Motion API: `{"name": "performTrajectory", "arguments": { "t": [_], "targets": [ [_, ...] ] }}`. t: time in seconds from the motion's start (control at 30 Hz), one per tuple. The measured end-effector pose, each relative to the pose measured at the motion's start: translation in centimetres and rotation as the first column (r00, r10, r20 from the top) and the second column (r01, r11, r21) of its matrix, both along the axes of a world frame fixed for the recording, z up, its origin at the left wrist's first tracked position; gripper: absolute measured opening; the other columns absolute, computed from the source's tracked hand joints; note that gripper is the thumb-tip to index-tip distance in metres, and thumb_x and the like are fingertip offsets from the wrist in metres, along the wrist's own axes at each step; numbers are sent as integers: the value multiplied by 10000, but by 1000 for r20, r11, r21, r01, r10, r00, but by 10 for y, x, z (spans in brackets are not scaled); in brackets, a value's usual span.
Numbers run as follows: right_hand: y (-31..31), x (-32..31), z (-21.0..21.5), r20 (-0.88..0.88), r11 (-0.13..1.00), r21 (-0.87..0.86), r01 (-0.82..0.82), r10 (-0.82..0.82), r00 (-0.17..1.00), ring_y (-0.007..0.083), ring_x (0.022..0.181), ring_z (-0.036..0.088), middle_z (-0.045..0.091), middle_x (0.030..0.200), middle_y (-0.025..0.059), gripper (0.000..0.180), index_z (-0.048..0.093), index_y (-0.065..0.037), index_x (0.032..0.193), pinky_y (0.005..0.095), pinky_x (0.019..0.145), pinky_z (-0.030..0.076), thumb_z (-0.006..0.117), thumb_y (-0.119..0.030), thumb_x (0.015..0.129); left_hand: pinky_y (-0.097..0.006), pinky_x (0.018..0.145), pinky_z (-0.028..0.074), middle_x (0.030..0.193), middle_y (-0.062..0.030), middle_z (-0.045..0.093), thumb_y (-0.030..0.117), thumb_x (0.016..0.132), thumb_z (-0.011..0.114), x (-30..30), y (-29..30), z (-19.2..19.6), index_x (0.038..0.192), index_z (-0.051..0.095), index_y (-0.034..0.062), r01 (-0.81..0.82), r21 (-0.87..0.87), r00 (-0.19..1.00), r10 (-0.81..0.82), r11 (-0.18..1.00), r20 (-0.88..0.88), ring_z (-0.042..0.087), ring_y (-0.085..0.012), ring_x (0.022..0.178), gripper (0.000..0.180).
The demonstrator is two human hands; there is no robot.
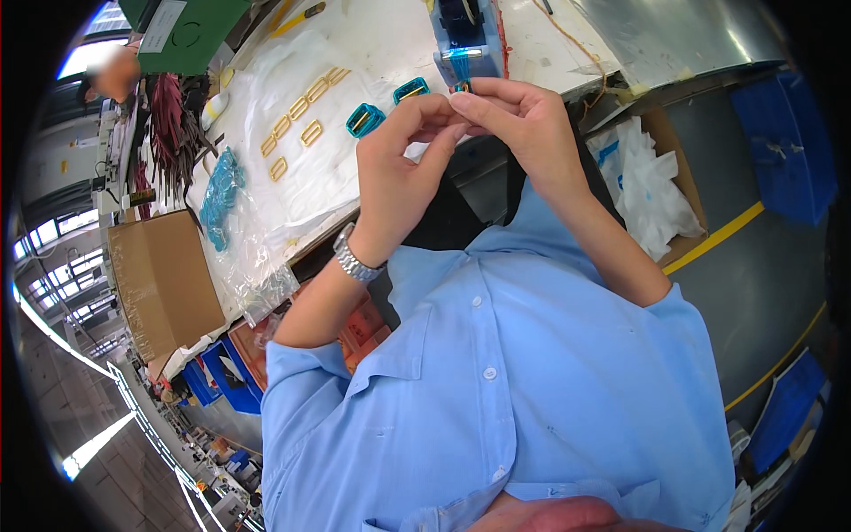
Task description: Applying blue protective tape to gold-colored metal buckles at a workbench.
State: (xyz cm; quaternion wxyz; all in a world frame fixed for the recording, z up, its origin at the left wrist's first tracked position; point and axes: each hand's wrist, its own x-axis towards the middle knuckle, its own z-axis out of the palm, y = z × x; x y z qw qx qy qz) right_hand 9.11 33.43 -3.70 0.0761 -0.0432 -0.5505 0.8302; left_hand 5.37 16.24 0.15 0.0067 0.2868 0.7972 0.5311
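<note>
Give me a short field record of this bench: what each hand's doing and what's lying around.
left hand: pinching a small item, fingertips meeting the right hand
right hand: pinching the same item, too small to identify
wrist: metal watch on left
nearby: blue tape dispenser, two teal-wrapped buckles
bench: gold buckles in rows on white sheet
left edge: cardboard box

A: Both forearms raised from the lower edge, elbows bent, bare below short blue sleeves. Left hand (399, 155) upright, wrist straight, metal wristwatch (355, 260) on it.

B: Right hand (519, 115)?

A: Meets the left fingertip to fingertip; thumbs and forefingers pinched together. Possibly gripping something small; the fingers hide it.
</note>
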Motion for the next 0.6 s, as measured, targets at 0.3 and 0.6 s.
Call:
{"name": "performTrajectory", "arguments": {
  "t": [0.3, 0.6],
  "targets": [
    [-9, 14, 25, 61, 996, -76, 41, -36, 997, 106, 885, 747, 797, 967, 94, 405, 770, 87, 1190, 239, 828, 606, 805, -267, 997, -335, 636, 526, 887, -116, 738, -32, 887, 800, 4, 18, -22, 1004, 733, 15, -145, 122, 799, 189, 982, -571, 671, -246, 701, 142],
    [-9, 24, 14, 116, 998, -55, 25, -19, 993, 117, 871, 760, 796, 943, 86, 410, 808, 62, 1078, 226, 809, 589, 746, -341, 1039, -347, 615, 499, 803, -119, 713, 8, 922, 775, 14, 11, -17, 991, 771, 11, -137, 5, 911, 128, 991, -392, 656, -253, 683, 70]
  ]
}}
